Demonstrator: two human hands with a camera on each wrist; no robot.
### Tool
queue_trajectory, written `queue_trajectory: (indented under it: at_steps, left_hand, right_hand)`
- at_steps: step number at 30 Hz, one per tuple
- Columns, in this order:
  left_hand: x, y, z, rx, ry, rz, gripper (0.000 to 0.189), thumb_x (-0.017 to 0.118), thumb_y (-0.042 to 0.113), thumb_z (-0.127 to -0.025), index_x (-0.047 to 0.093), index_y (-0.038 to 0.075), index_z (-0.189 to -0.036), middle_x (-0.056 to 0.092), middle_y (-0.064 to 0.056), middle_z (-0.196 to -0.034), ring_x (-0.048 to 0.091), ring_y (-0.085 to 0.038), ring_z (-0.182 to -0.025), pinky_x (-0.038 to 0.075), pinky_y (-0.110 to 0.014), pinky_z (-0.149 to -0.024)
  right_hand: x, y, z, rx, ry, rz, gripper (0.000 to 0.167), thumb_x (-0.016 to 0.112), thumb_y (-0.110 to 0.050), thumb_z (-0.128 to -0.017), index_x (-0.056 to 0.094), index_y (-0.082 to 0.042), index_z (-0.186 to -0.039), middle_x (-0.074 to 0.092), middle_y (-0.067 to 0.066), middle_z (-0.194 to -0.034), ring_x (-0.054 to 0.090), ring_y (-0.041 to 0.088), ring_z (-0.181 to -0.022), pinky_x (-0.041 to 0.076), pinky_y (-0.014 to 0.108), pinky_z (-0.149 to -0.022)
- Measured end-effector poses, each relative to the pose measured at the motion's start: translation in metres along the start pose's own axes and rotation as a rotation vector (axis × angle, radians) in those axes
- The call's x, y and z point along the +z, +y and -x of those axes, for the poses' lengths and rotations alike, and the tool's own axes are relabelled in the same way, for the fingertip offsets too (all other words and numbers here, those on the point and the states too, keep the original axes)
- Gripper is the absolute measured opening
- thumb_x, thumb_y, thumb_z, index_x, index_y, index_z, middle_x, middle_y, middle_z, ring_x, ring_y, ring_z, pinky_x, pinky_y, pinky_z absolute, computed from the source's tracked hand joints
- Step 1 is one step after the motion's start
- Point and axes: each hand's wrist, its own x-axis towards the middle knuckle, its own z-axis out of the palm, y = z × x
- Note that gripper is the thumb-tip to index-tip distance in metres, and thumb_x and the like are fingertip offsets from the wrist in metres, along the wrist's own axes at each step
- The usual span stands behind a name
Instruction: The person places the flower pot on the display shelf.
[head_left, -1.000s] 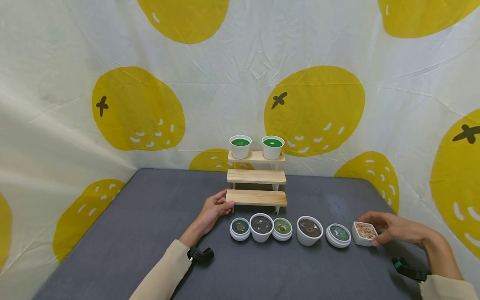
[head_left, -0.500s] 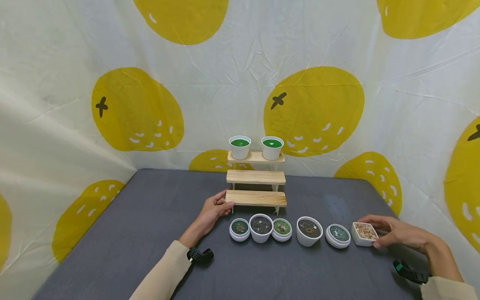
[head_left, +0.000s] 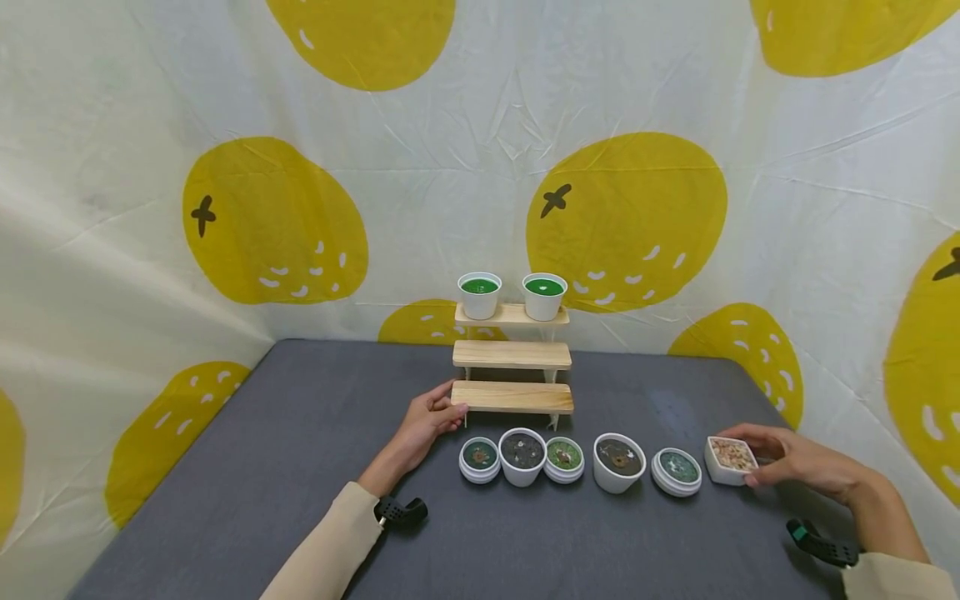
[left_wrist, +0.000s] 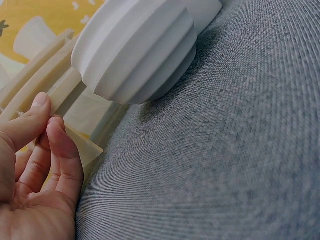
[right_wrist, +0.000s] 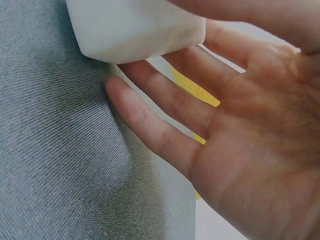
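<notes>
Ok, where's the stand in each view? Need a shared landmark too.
Head: the stand is just right of centre, slightly below mid-height, with the left hand at its lowest tier's left end.
Left wrist: upper left, tiers slanting, partly cut off by the left edge.
Right wrist: not in it.
Shared landmark: grey cloth, lower part in head, right side in left wrist, left side in right wrist.
</notes>
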Motion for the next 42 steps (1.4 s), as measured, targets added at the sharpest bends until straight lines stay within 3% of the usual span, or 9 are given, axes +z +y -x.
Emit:
queue_trajectory:
  at_steps: [7,13,20,23,36,42]
  left_hand:
    - [0.000,0.000,0.000,-0.003,0.005,0.016,0.074,0.076,0.011,-0.095,0.040,0.011,-0.159,0.068,0.000,-0.090,0.066,-0.009,-0.080,0.056,-0.020,-0.070]
    - [0.000,0.001,-0.001,-0.004,0.002,0.018,0.074,0.075,0.011,-0.095,0.039,0.010,-0.159,0.068,0.000,-0.090,0.066,-0.009,-0.080,0.057,-0.020,-0.069]
    - [-0.001,0.002,0.000,-0.008,-0.003,0.016,0.073,0.075,0.011,-0.095,0.040,0.011,-0.159,0.067,0.001,-0.090,0.065,-0.010,-0.081,0.056,-0.020,-0.070]
    - [-0.001,0.001,0.000,-0.010,-0.004,0.015,0.073,0.075,0.011,-0.095,0.040,0.011,-0.159,0.067,0.001,-0.090,0.065,-0.010,-0.081,0.056,-0.020,-0.071]
    - [0.002,0.000,-0.001,-0.003,-0.009,0.019,0.076,0.074,0.010,-0.096,0.035,0.008,-0.161,0.067,0.002,-0.089,0.065,-0.008,-0.080,0.056,-0.019,-0.069]
    - [0.000,-0.001,-0.001,0.014,-0.003,0.012,0.075,0.074,0.012,-0.096,0.036,0.007,-0.161,0.067,0.001,-0.089,0.065,-0.009,-0.081,0.056,-0.019,-0.069]
  right_hand:
    - [0.002,-0.007,0.002,-0.019,0.056,0.047,0.053,0.057,-0.004,-0.099,0.047,-0.007,-0.151,0.067,-0.013,-0.133,0.063,0.008,-0.113,0.052,0.024,-0.090]
    - [0.004,-0.016,0.005,-0.005,0.123,0.090,0.051,0.056,-0.007,-0.100,0.049,-0.020,-0.150,0.067,-0.012,-0.127,0.063,0.009,-0.107,0.053,0.025,-0.086]
    - [0.013,-0.031,0.002,-0.054,0.170,0.160,0.050,0.057,-0.005,-0.100,0.044,-0.001,-0.149,0.068,-0.011,-0.124,0.064,0.010,-0.106,0.052,0.023,-0.085]
    - [0.017,-0.037,0.000,-0.062,0.204,0.201,0.051,0.059,-0.006,-0.099,0.044,0.002,-0.147,0.068,-0.011,-0.122,0.064,0.009,-0.105,0.051,0.022,-0.084]
    - [0.026,-0.052,0.000,-0.071,0.244,0.223,0.049,0.058,-0.006,-0.100,0.045,-0.001,-0.148,0.068,-0.007,-0.120,0.064,0.009,-0.105,0.053,0.024,-0.083]
    - [0.031,-0.061,-0.004,-0.054,0.314,0.284,0.050,0.061,-0.011,-0.100,0.048,-0.004,-0.148,0.067,-0.003,-0.121,0.062,0.008,-0.107,0.052,0.024,-0.083]
